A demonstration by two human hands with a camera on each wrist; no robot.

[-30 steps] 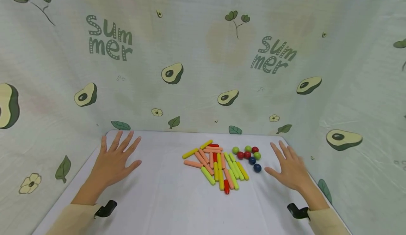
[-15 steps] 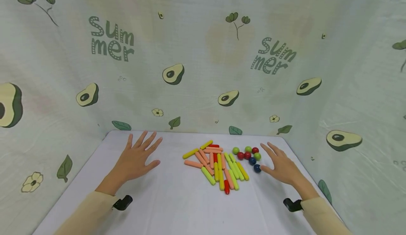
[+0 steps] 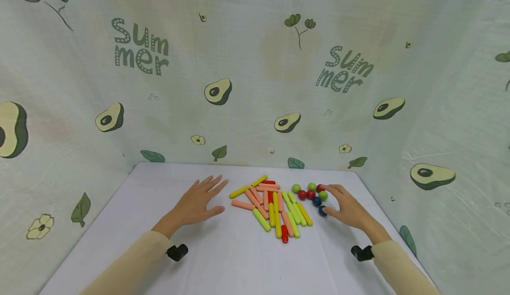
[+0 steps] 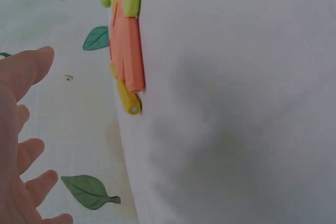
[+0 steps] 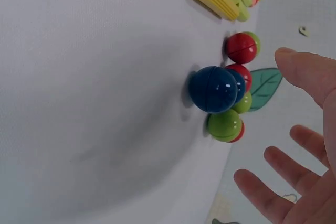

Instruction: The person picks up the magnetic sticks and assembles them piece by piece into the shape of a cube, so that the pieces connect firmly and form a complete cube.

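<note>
My left hand (image 3: pixel 194 205) hovers over the table left of the coloured sticks, fingers spread and holding nothing. Orange, yellow, lime and red sticks lie in a loose group; an orange stick (image 3: pixel 243 205) is nearest that hand. My right hand (image 3: pixel 350 207) is above the small balls at the right, fingers extended, thumb apart. In the head view its thumb overlaps a dark blue ball (image 5: pixel 213 89); in the right wrist view a gap shows between them. Red balls (image 3: pixel 302 195) and green balls (image 3: pixel 296 188) cluster beside it. In the left wrist view the fingers (image 4: pixel 32 153) touch nothing.
The white table (image 3: pixel 223 264) runs back to a hanging cloth (image 3: pixel 247 56) printed with avocados and leaves. Cloth also stands along both sides. A small black device (image 3: pixel 177 252) sits at the left wrist, and another black device (image 3: pixel 361 253) at the right.
My left hand has moved right, toward the sticks. The right hand has moved left, over the edge of the ball cluster. Sticks and balls lie as before.
</note>
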